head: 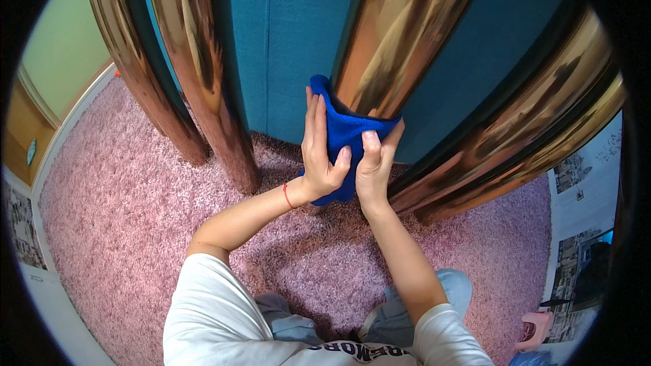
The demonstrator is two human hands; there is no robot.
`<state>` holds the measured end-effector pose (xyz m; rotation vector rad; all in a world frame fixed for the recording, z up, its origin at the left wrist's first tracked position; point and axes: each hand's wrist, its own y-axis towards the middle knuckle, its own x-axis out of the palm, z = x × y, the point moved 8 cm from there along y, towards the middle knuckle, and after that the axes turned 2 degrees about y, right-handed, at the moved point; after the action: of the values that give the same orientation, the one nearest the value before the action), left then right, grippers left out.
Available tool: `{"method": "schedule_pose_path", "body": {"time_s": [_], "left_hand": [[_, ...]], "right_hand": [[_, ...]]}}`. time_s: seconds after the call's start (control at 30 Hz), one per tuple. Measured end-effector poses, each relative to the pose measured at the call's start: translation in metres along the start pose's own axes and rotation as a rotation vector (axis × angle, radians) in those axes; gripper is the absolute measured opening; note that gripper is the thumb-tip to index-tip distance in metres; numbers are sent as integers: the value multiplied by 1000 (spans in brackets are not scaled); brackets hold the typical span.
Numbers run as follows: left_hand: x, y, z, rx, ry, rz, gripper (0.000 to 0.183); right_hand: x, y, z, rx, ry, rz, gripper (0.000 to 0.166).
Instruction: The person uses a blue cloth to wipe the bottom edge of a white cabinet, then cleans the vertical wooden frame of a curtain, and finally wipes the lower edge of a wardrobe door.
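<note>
A blue cloth (346, 137) is wrapped around the front of a thick, shiny gold-coloured metal column (402, 40) at the centre. My left hand (321, 155) presses the cloth from the left side, fingers pointing up and thumb across the front. My right hand (375, 165) holds the cloth from the right, its thumb on the front and its other fingers partly hidden behind the cloth. The cloth's lower end hangs between my wrists. Behind the column is a teal fabric-like panel (295, 51).
Two more gold columns (203, 61) stand at the left, and further ones (513, 132) at the right. A pink shaggy carpet (122, 213) covers the floor. A pink plastic object (535, 329) is at the lower right. My bent legs are below, in light blue trousers.
</note>
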<state>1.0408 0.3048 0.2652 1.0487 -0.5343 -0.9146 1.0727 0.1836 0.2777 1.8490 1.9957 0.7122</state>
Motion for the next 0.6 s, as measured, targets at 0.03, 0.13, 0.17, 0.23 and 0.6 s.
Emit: {"method": "schedule_pose_path", "body": {"time_s": [0.03, 0.13, 0.17, 0.23, 0.6], "left_hand": [[-1, 0, 0, 0, -1, 1, 81], [0, -2, 0, 11, 0, 6, 82], [1, -2, 0, 17, 0, 8, 82], [-1, -2, -1, 13, -6, 3, 83], [3, -21, -4, 121, 59, -6, 83]], "right_hand": [[0, 0, 1, 6, 26, 8, 82], [-3, -8, 9, -77, -71, 8, 87], [-4, -10, 11, -102, -94, 6, 88], [-1, -8, 7, -69, -66, 15, 88], [-10, -32, 49, -62, -104, 0, 92]]}}
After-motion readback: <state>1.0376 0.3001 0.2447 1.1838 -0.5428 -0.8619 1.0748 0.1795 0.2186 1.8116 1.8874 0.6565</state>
